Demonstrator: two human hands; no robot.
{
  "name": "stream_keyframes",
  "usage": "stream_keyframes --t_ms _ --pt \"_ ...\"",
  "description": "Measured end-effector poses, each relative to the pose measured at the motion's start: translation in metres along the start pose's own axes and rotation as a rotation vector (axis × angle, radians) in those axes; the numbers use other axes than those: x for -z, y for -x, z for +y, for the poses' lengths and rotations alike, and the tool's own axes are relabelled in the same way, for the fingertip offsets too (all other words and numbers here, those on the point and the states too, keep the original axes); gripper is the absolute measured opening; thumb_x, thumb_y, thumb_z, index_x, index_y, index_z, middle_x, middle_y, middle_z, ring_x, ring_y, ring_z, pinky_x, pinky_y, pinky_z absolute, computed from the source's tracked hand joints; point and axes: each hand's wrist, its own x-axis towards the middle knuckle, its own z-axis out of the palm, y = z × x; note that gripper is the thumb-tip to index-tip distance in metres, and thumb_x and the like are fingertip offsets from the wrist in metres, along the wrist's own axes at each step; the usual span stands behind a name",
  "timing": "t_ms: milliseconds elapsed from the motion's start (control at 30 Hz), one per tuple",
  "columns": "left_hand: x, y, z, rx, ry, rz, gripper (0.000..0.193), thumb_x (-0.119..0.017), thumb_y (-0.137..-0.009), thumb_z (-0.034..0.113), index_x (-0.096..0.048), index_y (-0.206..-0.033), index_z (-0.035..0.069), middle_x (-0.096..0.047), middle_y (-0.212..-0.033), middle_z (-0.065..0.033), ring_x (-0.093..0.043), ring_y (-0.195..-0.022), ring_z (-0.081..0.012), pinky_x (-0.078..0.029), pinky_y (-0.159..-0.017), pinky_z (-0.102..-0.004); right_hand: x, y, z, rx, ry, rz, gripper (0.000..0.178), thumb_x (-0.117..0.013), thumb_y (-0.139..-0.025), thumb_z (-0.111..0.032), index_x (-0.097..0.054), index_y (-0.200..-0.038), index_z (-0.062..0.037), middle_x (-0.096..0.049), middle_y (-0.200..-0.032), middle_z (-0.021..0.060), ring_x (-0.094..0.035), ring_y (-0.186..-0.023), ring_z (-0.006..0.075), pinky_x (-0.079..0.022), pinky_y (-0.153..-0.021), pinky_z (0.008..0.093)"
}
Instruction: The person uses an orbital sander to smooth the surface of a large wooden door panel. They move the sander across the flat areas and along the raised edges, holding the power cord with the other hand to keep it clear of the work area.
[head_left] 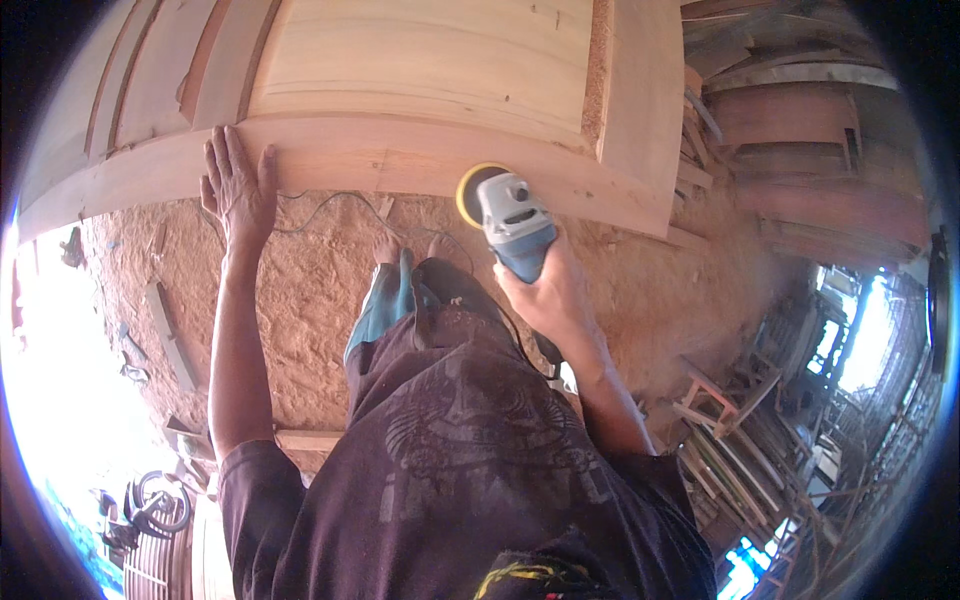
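Observation:
A large panelled wooden door lies flat in front of me, its near rail running from left to right. My right hand is closed round the blue and grey body of a power sander. The sander's round yellow-rimmed pad is at the rail's near edge; whether it touches the wood I cannot tell. My left hand rests on the rail farther left, fingers stretched out and holding nothing.
Sawdust covers the floor, where a thin cable runs below the door's edge. Wooden boards are stacked at the far right, with scrap timber at the lower right. A loose wood strip lies left. A motorbike stands lower left.

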Motion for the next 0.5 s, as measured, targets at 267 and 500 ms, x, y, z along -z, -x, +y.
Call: stream_keyframes --t_ms 267,500 --pt "0.0 -0.005 0.002 0.005 -0.065 -0.025 0.091 -0.04 -0.114 0.07 -0.023 -0.18 0.01 -0.02 -0.188 -0.0159 -0.015 -0.174 -0.0364 -0.012 -0.136 -0.0613 0.053 0.001 0.063 -0.139 -0.002 0.08 0.062 -0.092 -0.086 -0.025 -0.066 -0.136 0.0009 -0.08 -0.117 0.0268 -0.08 -0.109 0.0439 -0.062 -0.092 0.0519" --pt "-0.021 -0.009 -0.039 -0.023 -0.075 0.0 0.089 -0.036 -0.116 0.069 -0.018 -0.181 0.01 -0.017 -0.188 -0.0148 -0.012 -0.174 -0.0341 -0.01 -0.137 -0.0585 0.087 -0.002 0.121 -0.194 -0.034 0.097 0.068 -0.09 -0.087 -0.027 -0.06 -0.14 0.002 -0.077 -0.122 0.0311 -0.076 -0.113 0.0495 -0.06 -0.095 0.0554"
